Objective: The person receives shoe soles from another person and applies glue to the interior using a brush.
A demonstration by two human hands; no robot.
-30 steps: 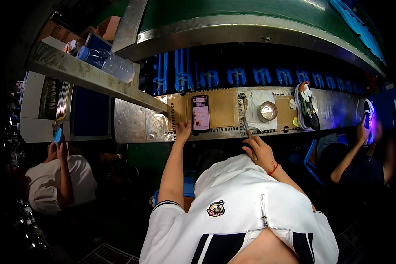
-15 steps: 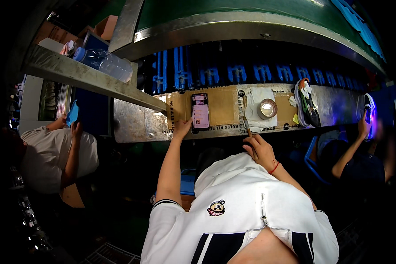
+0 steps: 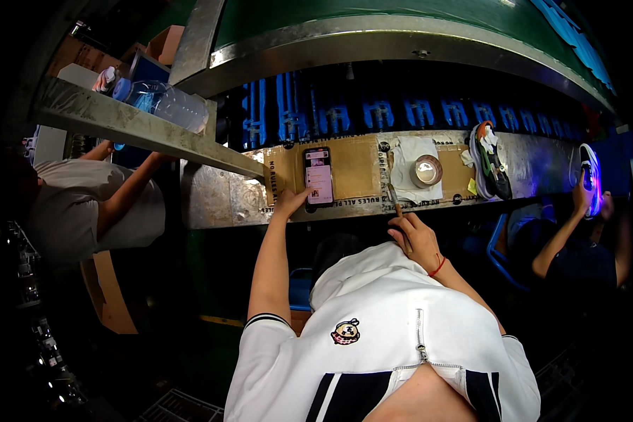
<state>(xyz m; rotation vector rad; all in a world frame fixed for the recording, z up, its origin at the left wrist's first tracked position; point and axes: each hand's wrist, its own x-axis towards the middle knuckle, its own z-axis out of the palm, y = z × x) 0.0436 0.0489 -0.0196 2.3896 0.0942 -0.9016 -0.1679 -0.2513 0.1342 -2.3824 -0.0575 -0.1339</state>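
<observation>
- Touching the lower left of a lit phone, one digit of the left hand, probably the thumb, reaches sideways; the other fingers look relaxed and grip nothing visible.
- Pinched in the fingers of the right hand, a slim brush points away from the body, its far end over the cardboard.
- Just changed: half a second ago the left digit was at the phone's edge; now it overlaps the screen. This suggests the phone has the attention, while the brush seems idle.
- Lying flat on taped cardboard, the phone is well left of the brush.
- Right of the brush, a round tub sits on white paper.
- Farther right is dark footwear with orange trim.
- Under all this runs a metal bench.
- At the right edge, a co-worker's hand holds a shoe in violet light.
</observation>
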